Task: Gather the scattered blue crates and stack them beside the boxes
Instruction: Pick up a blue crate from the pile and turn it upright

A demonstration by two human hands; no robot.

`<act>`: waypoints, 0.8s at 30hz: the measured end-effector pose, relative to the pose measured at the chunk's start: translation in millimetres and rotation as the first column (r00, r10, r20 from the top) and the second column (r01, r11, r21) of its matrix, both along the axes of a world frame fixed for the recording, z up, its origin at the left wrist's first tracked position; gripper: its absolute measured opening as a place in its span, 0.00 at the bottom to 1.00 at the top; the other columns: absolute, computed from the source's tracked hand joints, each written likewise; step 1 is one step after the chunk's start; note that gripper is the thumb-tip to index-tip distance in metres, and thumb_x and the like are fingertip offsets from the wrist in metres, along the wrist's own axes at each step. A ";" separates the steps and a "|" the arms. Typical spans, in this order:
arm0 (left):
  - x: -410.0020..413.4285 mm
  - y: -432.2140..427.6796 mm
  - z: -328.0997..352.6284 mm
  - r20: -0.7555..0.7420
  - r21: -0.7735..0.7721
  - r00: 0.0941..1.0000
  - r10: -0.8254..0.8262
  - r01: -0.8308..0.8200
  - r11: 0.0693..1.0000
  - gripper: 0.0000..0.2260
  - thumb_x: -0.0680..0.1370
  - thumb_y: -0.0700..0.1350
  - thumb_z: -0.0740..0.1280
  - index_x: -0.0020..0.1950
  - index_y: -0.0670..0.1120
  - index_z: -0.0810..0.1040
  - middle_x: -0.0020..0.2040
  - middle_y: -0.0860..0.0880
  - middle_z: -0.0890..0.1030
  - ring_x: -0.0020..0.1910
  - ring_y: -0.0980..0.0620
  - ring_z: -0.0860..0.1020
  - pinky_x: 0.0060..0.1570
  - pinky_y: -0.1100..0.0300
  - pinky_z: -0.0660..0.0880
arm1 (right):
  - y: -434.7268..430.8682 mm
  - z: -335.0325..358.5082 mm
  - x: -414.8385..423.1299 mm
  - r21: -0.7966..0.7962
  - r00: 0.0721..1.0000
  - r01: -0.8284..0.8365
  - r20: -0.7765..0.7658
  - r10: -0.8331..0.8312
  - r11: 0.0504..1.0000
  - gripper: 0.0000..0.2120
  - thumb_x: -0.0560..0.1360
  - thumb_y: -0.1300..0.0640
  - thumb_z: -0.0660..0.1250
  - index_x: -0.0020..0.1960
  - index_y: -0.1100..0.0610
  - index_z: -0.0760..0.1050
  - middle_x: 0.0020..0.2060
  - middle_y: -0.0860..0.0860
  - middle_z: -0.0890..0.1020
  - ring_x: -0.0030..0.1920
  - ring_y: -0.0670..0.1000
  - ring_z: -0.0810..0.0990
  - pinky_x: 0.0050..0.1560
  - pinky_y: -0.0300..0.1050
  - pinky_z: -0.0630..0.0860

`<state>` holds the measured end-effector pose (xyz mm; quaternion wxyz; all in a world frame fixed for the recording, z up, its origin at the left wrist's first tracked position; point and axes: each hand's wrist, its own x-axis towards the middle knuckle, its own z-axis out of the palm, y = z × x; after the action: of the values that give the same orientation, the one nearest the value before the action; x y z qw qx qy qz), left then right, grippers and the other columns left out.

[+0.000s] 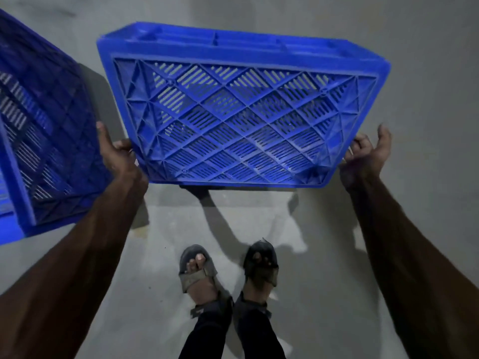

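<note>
Downward, looked onto a grey concrete floor (427, 60) spread across the whole view, crossed by dark shadows (228, 229) under the load. Held the blue crate (241, 117) clear of that floor at the centre of the view, tipped with its diamond-lattice base toward the camera and its open side turned away; showed slotted vents across the base and a ribbed side wall along the upper edge. Caught a second blue crate (44, 141) at the left edge, tilted, darker, cut off by the border, just beside the held crate yet apart from it, its support out of sight. Reached in with two bare forearms (85, 255) from the lower corners, one to each side of the load. Gripped the lower-left corner of the held crate with the left hand (118, 155), thumb raised along the side, fingers curled at the edge. Clasped the lower-right corner with the right hand (366, 158), fingers curled against the side wall, thumb lifted free of the plastic. Stood with both feet close together below the crate, in worn dark sandals (197, 277), toes exposed, dark trouser legs (207, 332) above the ankles.
</note>
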<state>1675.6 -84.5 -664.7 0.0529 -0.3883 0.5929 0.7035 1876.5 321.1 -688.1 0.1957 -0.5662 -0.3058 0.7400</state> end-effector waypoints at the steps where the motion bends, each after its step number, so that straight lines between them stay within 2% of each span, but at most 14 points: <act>1: 3.7 -9.9 -9.1 0.041 0.016 0.999 0.013 -0.014 1.000 0.27 0.68 0.67 0.73 0.20 0.53 0.67 0.22 0.56 0.68 0.24 0.56 0.69 0.35 0.63 0.70 | -2.5 -4.2 5.9 -0.020 0.999 0.007 -0.033 -0.008 1.000 0.23 0.74 0.36 0.66 0.34 0.55 0.73 0.31 0.50 0.70 0.28 0.49 0.63 0.27 0.41 0.56; 4: 21.9 -23.2 -27.2 0.109 0.059 0.994 0.012 -0.019 0.998 0.29 0.76 0.65 0.68 0.22 0.52 0.64 0.21 0.56 0.65 0.22 0.56 0.63 0.26 0.63 0.63 | -10.2 -16.7 23.3 -0.042 1.000 -0.004 -0.017 0.003 0.999 0.26 0.75 0.35 0.63 0.31 0.55 0.74 0.27 0.49 0.69 0.27 0.49 0.65 0.28 0.41 0.59; 6: 36.2 -27.3 -31.8 0.140 0.040 0.989 -0.044 0.039 0.998 0.29 0.79 0.65 0.65 0.24 0.52 0.63 0.22 0.55 0.63 0.24 0.55 0.60 0.26 0.61 0.58 | -15.4 -20.1 35.7 -0.033 0.999 -0.032 0.034 0.033 0.999 0.27 0.75 0.33 0.62 0.31 0.55 0.74 0.28 0.50 0.70 0.29 0.50 0.67 0.32 0.44 0.60; 7: 42.2 -29.8 -29.4 0.150 0.027 0.985 -0.084 0.081 0.996 0.28 0.79 0.66 0.63 0.26 0.52 0.63 0.23 0.54 0.64 0.26 0.55 0.62 0.27 0.61 0.59 | -17.9 -19.2 41.2 -0.030 0.997 -0.044 0.059 0.046 0.999 0.28 0.75 0.32 0.61 0.31 0.55 0.73 0.30 0.50 0.70 0.30 0.50 0.67 0.33 0.45 0.59; 8: 46.7 -34.6 -25.8 0.166 0.025 0.978 -0.127 0.124 0.992 0.26 0.80 0.68 0.61 0.28 0.52 0.66 0.26 0.53 0.70 0.28 0.54 0.68 0.31 0.61 0.65 | -21.1 -15.8 46.4 -0.030 0.995 -0.047 0.086 0.050 0.998 0.28 0.75 0.31 0.61 0.31 0.54 0.72 0.31 0.50 0.70 0.31 0.51 0.67 0.34 0.45 0.58; 9: 50.8 -38.6 -22.7 0.192 0.011 0.967 -0.170 0.171 0.985 0.25 0.80 0.69 0.57 0.33 0.52 0.70 0.33 0.52 0.79 0.35 0.53 0.76 0.42 0.60 0.74 | -24.1 -9.7 51.6 -0.025 0.991 -0.055 0.119 0.058 0.998 0.27 0.75 0.31 0.60 0.32 0.53 0.72 0.32 0.50 0.71 0.31 0.51 0.69 0.34 0.45 0.60; 10: 54.2 -42.1 -16.8 0.226 -0.015 0.947 -0.226 0.236 0.972 0.27 0.80 0.71 0.54 0.39 0.51 0.76 0.43 0.50 0.84 0.47 0.51 0.82 0.57 0.55 0.76 | -25.5 -2.5 55.9 -0.013 0.985 -0.069 0.155 0.071 0.998 0.27 0.75 0.31 0.60 0.34 0.53 0.73 0.34 0.50 0.73 0.33 0.51 0.73 0.35 0.44 0.64; 11: 56.2 -47.0 -9.3 0.252 -0.042 0.928 -0.273 0.293 0.955 0.30 0.80 0.72 0.51 0.48 0.50 0.80 0.51 0.49 0.84 0.56 0.48 0.82 0.67 0.50 0.72 | -26.0 6.3 59.0 0.003 0.979 -0.086 0.188 0.084 0.996 0.26 0.76 0.31 0.60 0.38 0.54 0.76 0.36 0.50 0.77 0.35 0.51 0.77 0.38 0.43 0.68; 13: 55.5 -56.5 12.2 0.238 -0.026 0.908 -0.346 0.362 0.932 0.37 0.78 0.75 0.49 0.66 0.49 0.80 0.64 0.49 0.82 0.69 0.40 0.76 0.69 0.49 0.69 | -25.7 26.3 59.9 0.040 0.971 -0.152 0.192 0.142 0.988 0.27 0.77 0.32 0.59 0.52 0.54 0.83 0.48 0.50 0.85 0.46 0.51 0.85 0.44 0.43 0.77; 14: 52.9 -61.6 23.3 0.207 -0.002 0.896 -0.394 0.403 0.915 0.38 0.76 0.76 0.49 0.67 0.51 0.79 0.69 0.47 0.79 0.69 0.37 0.75 0.66 0.49 0.70 | -25.7 37.7 59.9 0.055 0.968 -0.200 0.165 0.188 0.978 0.26 0.78 0.33 0.58 0.55 0.51 0.85 0.53 0.49 0.86 0.52 0.51 0.86 0.48 0.43 0.79; 16: 52.6 -69.9 44.0 0.166 0.052 0.851 -0.498 0.497 0.866 0.40 0.73 0.79 0.54 0.67 0.49 0.80 0.68 0.44 0.79 0.60 0.40 0.79 0.54 0.48 0.72 | -29.5 61.8 62.3 0.031 0.941 -0.307 0.155 0.299 0.951 0.24 0.77 0.34 0.59 0.55 0.48 0.86 0.55 0.47 0.87 0.53 0.48 0.86 0.49 0.43 0.79; 18: 66.9 -69.8 55.5 0.187 0.039 0.794 -0.579 0.583 0.812 0.37 0.74 0.76 0.60 0.69 0.49 0.79 0.67 0.45 0.80 0.61 0.44 0.81 0.56 0.49 0.75 | -38.8 80.1 70.1 -0.017 0.887 -0.420 0.203 0.414 0.908 0.28 0.79 0.32 0.55 0.61 0.47 0.83 0.58 0.47 0.86 0.56 0.50 0.85 0.54 0.48 0.79; 21: 97.8 -64.0 56.8 0.281 -0.165 0.766 -0.579 0.632 0.757 0.33 0.75 0.73 0.64 0.72 0.53 0.75 0.67 0.51 0.81 0.64 0.48 0.80 0.61 0.45 0.78 | -54.7 91.0 82.7 0.024 0.828 -0.511 0.282 0.485 0.859 0.28 0.79 0.31 0.56 0.67 0.48 0.80 0.61 0.48 0.85 0.61 0.53 0.83 0.61 0.56 0.78; 24: 104.2 -51.2 62.1 0.266 -0.297 0.801 -0.536 0.598 0.745 0.24 0.81 0.65 0.63 0.72 0.52 0.72 0.66 0.55 0.79 0.58 0.58 0.80 0.56 0.54 0.79 | -63.5 86.5 82.2 0.073 0.792 -0.486 0.458 0.404 0.871 0.28 0.75 0.29 0.63 0.65 0.46 0.80 0.59 0.45 0.84 0.60 0.50 0.83 0.65 0.55 0.77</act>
<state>1779.8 -135.7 -602.6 0.2399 -0.2483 0.7967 0.4960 1958.7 257.6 -601.6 -0.0044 -0.6050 -0.5343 0.5903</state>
